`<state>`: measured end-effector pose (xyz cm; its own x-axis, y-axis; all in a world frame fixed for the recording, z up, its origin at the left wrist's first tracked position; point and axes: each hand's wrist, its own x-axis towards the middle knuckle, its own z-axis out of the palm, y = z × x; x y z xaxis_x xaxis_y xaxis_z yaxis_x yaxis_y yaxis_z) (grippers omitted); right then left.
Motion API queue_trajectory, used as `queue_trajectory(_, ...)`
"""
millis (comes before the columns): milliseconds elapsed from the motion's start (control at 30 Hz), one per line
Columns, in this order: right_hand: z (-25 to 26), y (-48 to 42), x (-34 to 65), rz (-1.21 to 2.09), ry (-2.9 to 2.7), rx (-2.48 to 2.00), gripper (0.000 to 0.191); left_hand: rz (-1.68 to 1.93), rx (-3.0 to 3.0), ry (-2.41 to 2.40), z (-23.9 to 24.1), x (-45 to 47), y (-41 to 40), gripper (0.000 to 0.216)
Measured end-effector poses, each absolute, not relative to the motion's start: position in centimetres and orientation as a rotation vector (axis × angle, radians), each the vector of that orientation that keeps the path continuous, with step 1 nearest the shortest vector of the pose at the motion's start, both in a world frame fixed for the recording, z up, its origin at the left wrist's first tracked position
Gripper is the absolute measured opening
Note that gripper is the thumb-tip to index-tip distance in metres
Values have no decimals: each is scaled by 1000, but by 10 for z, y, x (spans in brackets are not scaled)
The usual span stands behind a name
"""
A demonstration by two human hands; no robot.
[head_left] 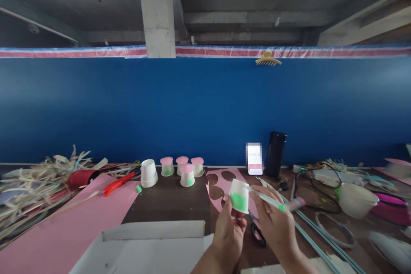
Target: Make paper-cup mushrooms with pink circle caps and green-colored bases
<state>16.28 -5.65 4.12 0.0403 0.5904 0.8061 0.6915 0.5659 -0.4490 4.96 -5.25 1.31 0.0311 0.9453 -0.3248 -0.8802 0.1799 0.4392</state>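
Note:
My left hand [229, 231] is closed around an upside-down white paper cup [236, 185] with a bright green patch on its side. In my right hand [278, 227] is a white marker pen [268, 200] with a green end, its tip at the cup's upper right edge. Whether the tip touches the cup I cannot tell. Several cups [187, 180] topped with pink paper discs and marked green stand at the back, beside a stack of plain white cups [149, 174]. A small green cap [138, 189] lies in front of that stack.
Black-handled scissors [257, 234] lie under my hands, near a pink sheet with round cut-outs [213, 180]. A phone [254, 158] and black bottle [276, 154] stand behind. Pink paper [73, 227], red-handled pliers [118, 183] and a white box [150, 248] are left; a white bowl [357, 200] is right.

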Motion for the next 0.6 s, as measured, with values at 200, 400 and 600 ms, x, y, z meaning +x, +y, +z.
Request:
queue_trajectory(200, 41, -57, 162, -92, -1638, -1100, 20, 1425, 146, 626, 13, 50, -51, 38)
queue_trajectory(400, 43, -60, 161, -76, -1641, -1109, 18, 1423, 136, 592, 12, 50, -51, 34)
queue_trajectory(600, 43, -60, 160, -56, -1645, -1104, 19, 1417, 105, 570, 13, 50, -51, 31)
